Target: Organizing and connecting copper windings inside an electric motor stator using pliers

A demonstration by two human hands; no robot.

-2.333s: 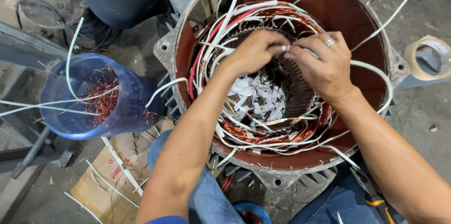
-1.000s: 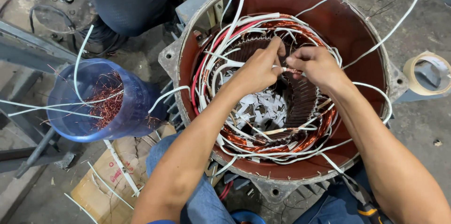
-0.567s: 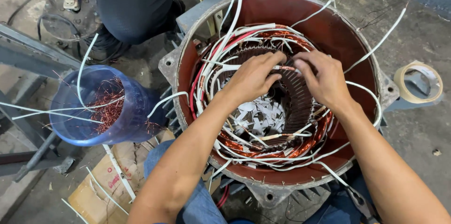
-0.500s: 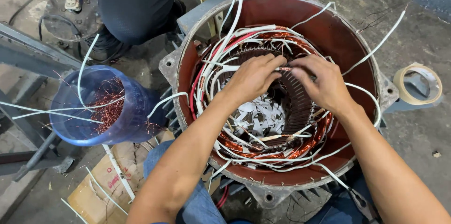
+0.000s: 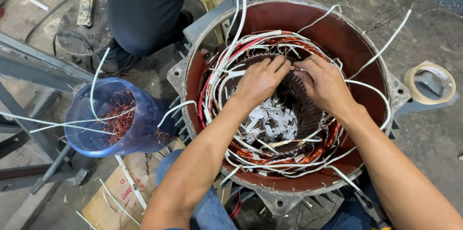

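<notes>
Head view. I see left hand (image 5: 260,83) and right hand (image 5: 325,85) meeting at far rim of windings (image 5: 289,155) inside red motor housing (image 5: 357,42). Both hands nearly closed, fingertips pinching at same spot on white wire (image 5: 226,73); exact hold hidden by fingers. Housing lies bore-up, so coil ends face me. White paper slips (image 5: 272,121) heaped in bore.

Floor: bare stained concrete (image 5: 434,27). Blue tub (image 5: 115,116) of copper scrap left of housing. Tape roll (image 5: 430,84) right. Another person's dark trousers (image 5: 144,8) beyond.
</notes>
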